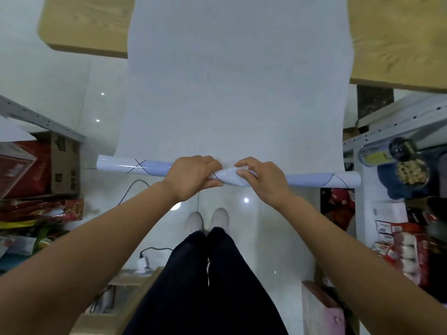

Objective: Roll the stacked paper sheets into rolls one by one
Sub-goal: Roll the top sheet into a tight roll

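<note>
A large white paper sheet [232,93] hangs from the wooden table [84,27] down toward me. Its near end is wound into a long roll [135,166] with thin crossed pen lines on it, running left to right in mid-air. My left hand [191,176] grips the roll just left of its middle, fingers curled over the top and thumb beneath. Just right of the middle, my right hand [261,180] holds it, fingertips pinching the paper. A short creased stretch of roll [228,178] shows between the hands.
A second wooden tabletop [399,44] lies at the back right. Metal shelving [377,141] with jars and packets stands on the right. Cardboard boxes [63,163] and colourful packets fill the left. My legs and white shoes [208,220] stand on a glossy white floor, near a charger cable [145,259].
</note>
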